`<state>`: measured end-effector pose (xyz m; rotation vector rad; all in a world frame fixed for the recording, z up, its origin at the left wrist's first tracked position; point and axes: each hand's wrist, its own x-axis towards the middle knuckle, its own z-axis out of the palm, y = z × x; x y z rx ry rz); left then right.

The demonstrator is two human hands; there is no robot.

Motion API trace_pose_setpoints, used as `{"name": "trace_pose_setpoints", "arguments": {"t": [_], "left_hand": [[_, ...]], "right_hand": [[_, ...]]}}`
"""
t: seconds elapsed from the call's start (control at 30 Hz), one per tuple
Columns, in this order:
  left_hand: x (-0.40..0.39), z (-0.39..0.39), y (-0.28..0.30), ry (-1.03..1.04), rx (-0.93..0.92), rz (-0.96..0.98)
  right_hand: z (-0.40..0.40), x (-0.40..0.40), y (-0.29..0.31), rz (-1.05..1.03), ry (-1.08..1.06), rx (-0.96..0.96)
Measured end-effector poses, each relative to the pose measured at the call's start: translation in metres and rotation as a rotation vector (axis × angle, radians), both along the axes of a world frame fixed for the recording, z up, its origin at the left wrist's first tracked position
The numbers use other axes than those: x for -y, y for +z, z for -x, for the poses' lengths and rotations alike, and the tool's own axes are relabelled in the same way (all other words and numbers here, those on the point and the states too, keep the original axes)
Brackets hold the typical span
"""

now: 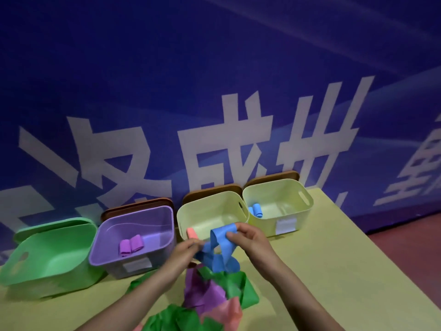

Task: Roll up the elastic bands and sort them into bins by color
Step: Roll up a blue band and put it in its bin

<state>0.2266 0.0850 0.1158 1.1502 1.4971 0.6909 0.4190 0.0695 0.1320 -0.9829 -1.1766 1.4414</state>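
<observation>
A loose blue elastic band (220, 253) hangs twisted between my hands above the table. My left hand (185, 252) pinches its lower left part; my right hand (248, 236) pinches its upper loop. Below lies a pile of green, purple and pink bands (214, 297). Four bins stand in a row: a green bin (47, 256), a purple bin (133, 237) holding two purple rolls (131, 244), a pale yellow bin (212, 211) with a pink roll (191, 232) at its front edge, and another pale yellow bin (279, 201) with blue rolls (255, 210).
The bins sit on a yellow-green table (322, 271) against a blue banner wall (214, 91) with white characters. Brown lids (136, 206) lean behind three bins, and a green lid stands behind the green one. The table's right edge drops to a reddish floor (410, 247).
</observation>
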Motion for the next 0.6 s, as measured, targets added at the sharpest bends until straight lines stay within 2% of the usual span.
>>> {"name": "trace_pose_setpoints", "arguments": {"t": [0.17, 0.37, 0.6], "left_hand": [[0.002, -0.025, -0.003, -0.013, 0.029, 0.011], [0.012, -0.049, -0.001, 0.006, 0.181, -0.018], [0.023, -0.052, 0.002, 0.162, 0.379, -0.021]], "right_hand": [[-0.006, -0.002, -0.009, 0.010, -0.092, 0.059], [-0.008, 0.004, -0.015, -0.003, -0.130, 0.167], [0.000, 0.001, -0.027, 0.022, -0.268, 0.226]]}}
